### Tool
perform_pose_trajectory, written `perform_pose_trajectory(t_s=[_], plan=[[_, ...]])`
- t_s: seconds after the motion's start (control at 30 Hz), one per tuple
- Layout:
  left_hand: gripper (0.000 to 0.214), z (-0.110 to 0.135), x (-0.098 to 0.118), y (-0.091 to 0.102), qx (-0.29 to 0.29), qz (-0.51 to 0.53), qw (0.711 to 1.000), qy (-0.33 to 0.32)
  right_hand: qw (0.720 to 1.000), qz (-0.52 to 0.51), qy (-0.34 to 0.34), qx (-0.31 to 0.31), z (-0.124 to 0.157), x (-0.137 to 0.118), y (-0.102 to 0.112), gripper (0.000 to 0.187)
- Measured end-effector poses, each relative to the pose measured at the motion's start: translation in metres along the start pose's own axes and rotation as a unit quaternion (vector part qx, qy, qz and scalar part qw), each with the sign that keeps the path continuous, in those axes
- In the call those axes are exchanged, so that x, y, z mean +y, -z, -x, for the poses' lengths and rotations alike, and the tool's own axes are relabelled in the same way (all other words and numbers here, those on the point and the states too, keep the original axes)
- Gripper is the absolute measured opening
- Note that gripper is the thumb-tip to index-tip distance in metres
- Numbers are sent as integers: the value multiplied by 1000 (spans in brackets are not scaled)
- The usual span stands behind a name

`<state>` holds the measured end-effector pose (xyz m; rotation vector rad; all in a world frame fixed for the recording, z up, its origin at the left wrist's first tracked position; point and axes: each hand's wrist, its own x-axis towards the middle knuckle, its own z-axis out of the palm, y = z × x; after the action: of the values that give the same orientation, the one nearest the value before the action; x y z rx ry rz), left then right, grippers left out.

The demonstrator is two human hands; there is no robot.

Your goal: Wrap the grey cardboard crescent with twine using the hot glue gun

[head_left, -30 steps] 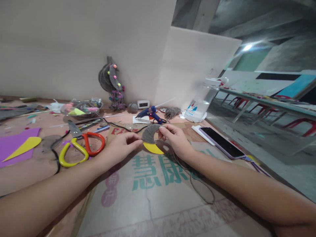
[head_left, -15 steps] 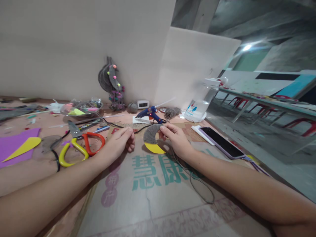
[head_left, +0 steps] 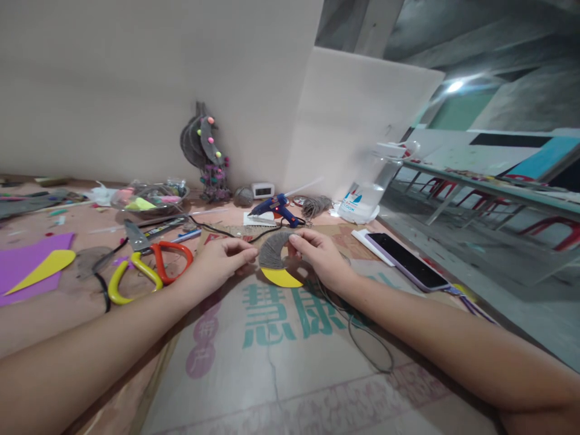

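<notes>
A crescent (head_left: 273,251) has grey yarn wound over its upper part, and bare yellow shows at its lower end. My right hand (head_left: 322,257) pinches it by the upper tip, thumb in front. Close to its left edge is my left hand (head_left: 229,258), with thumb and fingertips drawn together; whatever may be between them is too small to make out. A loose strand of grey yarn (head_left: 390,362) trails from below my right hand and loops on the printed cardboard (head_left: 217,393).
Scissors (head_left: 136,278) and a purple sheet with a yellow cutout (head_left: 43,272) lie left. Behind are a blue glue gun (head_left: 277,208), a yarn bundle (head_left: 316,206), a decorated moon hanging (head_left: 202,151) and a clear jug (head_left: 367,187). A phone (head_left: 408,261) lies right.
My left hand has moved right, up to the crescent's edge, and its fingers have stretched forward. The crescent has tilted and shifted slightly left and down in my right hand.
</notes>
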<state>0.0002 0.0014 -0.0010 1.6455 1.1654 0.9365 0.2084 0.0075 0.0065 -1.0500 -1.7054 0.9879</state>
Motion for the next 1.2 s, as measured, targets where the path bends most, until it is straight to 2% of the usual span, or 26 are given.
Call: perform_pose_trajectory(t_s=[0.1, 0.33, 0.47, 0.67, 0.87, 0.97, 1.07, 1.2], plan=[[35, 0, 0, -2, -12, 17, 1000, -14, 1000, 5, -6, -15, 2, -1, -1, 26], [30, 3, 1, -1, -50, -58, 997, 1, 999, 17, 15, -43, 5, -2, -5, 26], [28, 3, 1, 0, -62, -73, 995, -16, 999, 29, 22, -25, 4, -1, -4, 27], [31, 4, 2, -2, -52, -60, 997, -22, 998, 61, 24, -7, 4, -2, -5, 27], [28, 1, -1, -1, -46, 4, 999, -26, 998, 2, 11, -58, 7, -5, -9, 26], [26, -1, -2, -1, -24, 28, 999, -26, 994, 55, 8, -93, 6, -7, -10, 25], [25, -2, -2, 0, 6, 40, 999, -26, 989, 110, 26, -95, 6, -7, -10, 24], [25, -1, 0, 0, 20, 28, 999, -25, 983, 146, 37, -106, 5, -5, -10, 34]])
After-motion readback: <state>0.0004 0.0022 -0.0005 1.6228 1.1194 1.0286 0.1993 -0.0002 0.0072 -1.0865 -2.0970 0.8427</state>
